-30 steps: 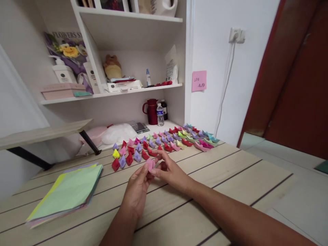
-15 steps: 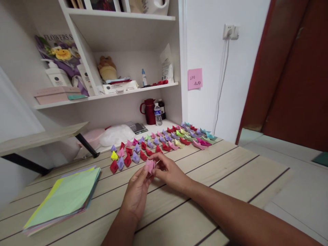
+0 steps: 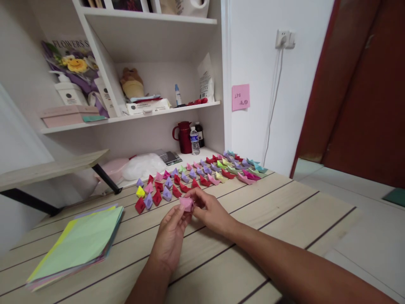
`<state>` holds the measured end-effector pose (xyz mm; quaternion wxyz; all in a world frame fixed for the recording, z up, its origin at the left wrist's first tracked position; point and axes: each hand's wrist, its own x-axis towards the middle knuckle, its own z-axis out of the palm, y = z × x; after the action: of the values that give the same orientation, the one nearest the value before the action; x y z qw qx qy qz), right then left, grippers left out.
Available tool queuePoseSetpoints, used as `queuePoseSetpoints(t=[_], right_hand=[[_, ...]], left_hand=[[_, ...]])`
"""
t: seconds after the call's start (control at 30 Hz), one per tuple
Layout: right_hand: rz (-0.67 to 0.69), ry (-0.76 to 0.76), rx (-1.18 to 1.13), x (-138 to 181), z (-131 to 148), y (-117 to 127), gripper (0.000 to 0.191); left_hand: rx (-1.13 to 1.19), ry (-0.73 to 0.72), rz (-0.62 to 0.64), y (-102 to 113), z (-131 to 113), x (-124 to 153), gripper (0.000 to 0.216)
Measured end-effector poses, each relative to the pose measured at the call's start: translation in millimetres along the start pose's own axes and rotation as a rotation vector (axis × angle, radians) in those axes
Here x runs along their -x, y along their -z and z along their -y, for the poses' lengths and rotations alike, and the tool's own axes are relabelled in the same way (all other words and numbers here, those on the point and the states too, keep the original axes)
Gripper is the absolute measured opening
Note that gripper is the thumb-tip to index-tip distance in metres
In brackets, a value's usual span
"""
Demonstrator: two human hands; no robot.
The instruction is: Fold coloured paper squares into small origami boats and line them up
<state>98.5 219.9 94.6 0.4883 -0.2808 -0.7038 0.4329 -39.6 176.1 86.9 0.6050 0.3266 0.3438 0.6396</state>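
A small folded piece of pink paper (image 3: 186, 204) is pinched between my two hands above the wooden table (image 3: 247, 270). My left hand (image 3: 172, 230) grips its left and lower side with thumb and fingers. From the right, my right hand (image 3: 209, 209) holds the other side, its index finger curved over the far edge. Just beyond my hands stand rows of folded paper boats (image 3: 196, 172) in red, purple, pink, yellow, green and blue. The boats nearest my fingers are red.
A stack of coloured paper (image 3: 76, 247), light green on top, lies at the left. Behind it stands a small raised shelf (image 3: 57, 166) with black legs. A red jug (image 3: 184, 137) and a water bottle (image 3: 194, 141) stand at the back below the white shelves (image 3: 152, 19).
The pink paper has turned in my fingers and shows a broader flat face now. My right fingers have shifted slightly along it; the boats stay in place.
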Motion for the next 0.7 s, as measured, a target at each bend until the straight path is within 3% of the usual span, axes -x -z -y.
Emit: queuePoseSetpoints(t=[0.7], right_hand=[[-0.039, 0.029, 0.105, 0.9, 5.7, 4.0, 0.017]], left_hand=[[0.046, 0.078, 0.013, 2.4, -0.4, -0.5, 0.02]])
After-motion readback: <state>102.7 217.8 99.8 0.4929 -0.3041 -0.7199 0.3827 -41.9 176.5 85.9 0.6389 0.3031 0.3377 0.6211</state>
